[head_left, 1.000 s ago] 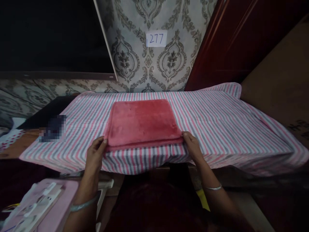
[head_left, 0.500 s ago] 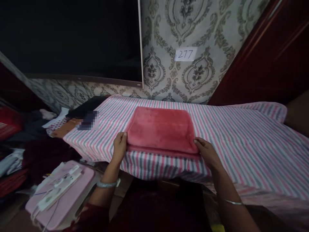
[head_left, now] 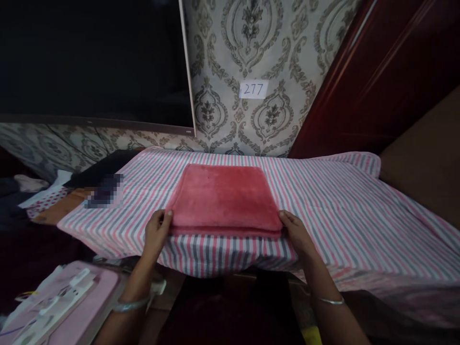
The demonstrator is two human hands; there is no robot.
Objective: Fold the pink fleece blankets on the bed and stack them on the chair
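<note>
A folded red plush cloth [head_left: 224, 199] lies flat on a board covered with a pink, grey and white striped sheet [head_left: 338, 215]. My left hand [head_left: 156, 232] grips the cloth's near left corner, fingers curled around its edge. At the near right corner my right hand [head_left: 296, 232] holds the cloth the same way. Both wrists wear thin bangles.
A pink stool [head_left: 61, 306] with a white power strip stands at the lower left. Clothes and a dark flat object [head_left: 97, 170] lie to the left of the board. Patterned wallpaper with a paper label "277" [head_left: 253, 89] is behind; a dark red door [head_left: 377, 72] stands at the right.
The view has shifted and steadied. Both hands stay on the cloth's near corners; the cloth has hardly moved on the sheet.
</note>
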